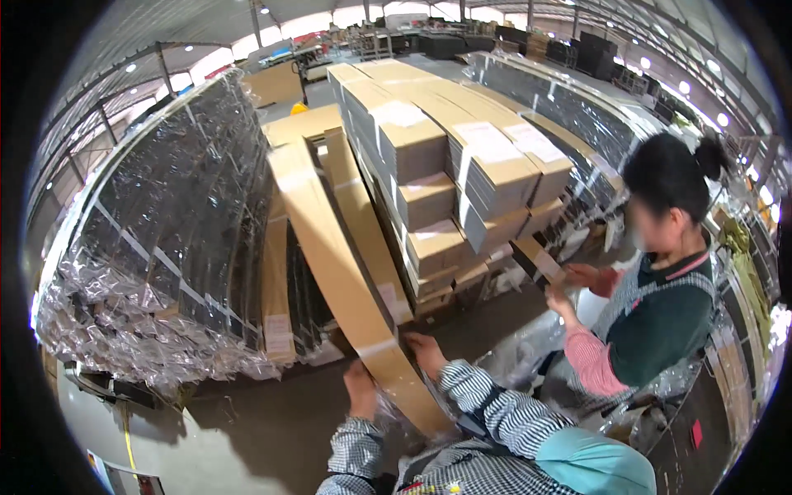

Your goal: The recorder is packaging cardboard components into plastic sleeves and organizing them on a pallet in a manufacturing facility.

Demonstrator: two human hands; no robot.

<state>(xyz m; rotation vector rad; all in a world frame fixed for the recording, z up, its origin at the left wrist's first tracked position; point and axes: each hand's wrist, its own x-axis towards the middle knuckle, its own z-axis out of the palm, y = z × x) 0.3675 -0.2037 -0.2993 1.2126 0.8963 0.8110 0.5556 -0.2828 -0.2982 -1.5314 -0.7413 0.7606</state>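
A long, narrow cardboard bundle (322,223), brown on top with a white strap (378,347) round its near part, slants from the stacks down toward my body. At its left edge, close to the strap, my left hand (360,389) is closed on it. My right hand (427,356) grips the opposite edge, slightly farther away. Fingers under the bundle are hidden on both sides. Beside it lies another long cardboard bundle (359,202), with a white label at its near end.
Strapped cardboard bundles (429,161) are piled high ahead. Plastic-wrapped dark panels (165,223) stand at left, more wrapped panels (569,95) at far right. A co-worker (660,280) at right holds a narrow cardboard-faced piece (536,257). Loose clear plastic (516,359) lies between us.
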